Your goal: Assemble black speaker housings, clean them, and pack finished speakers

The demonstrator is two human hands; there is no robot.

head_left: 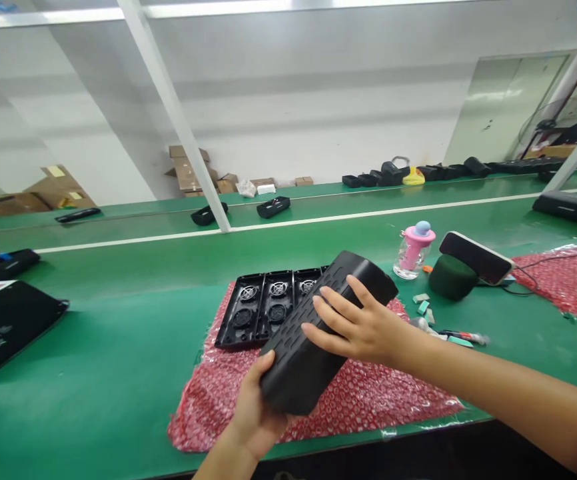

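Observation:
A long black plastic speaker housing (313, 340), with rows of slots along its upper face, is tilted above the red bubble wrap (368, 400). My left hand (261, 407) grips its lower left end, thumb on top and the other fingers hidden underneath. My right hand (353, 323) is closed over the upper right part, fingers spread on the slotted face; its thumb is hidden. Behind the housing, black speaker shells (268, 307) with round grilles lie side by side on the bubble wrap, partly covered by it.
Right of the bubble wrap stand a pink-lidded bottle (413, 250), a dark green round object (452, 277) and a leaning phone (476, 257). Small pieces and a pen (463, 336) lie nearby. A black sheet (8, 327) is at left. A slanted white post (176, 113) rises beyond.

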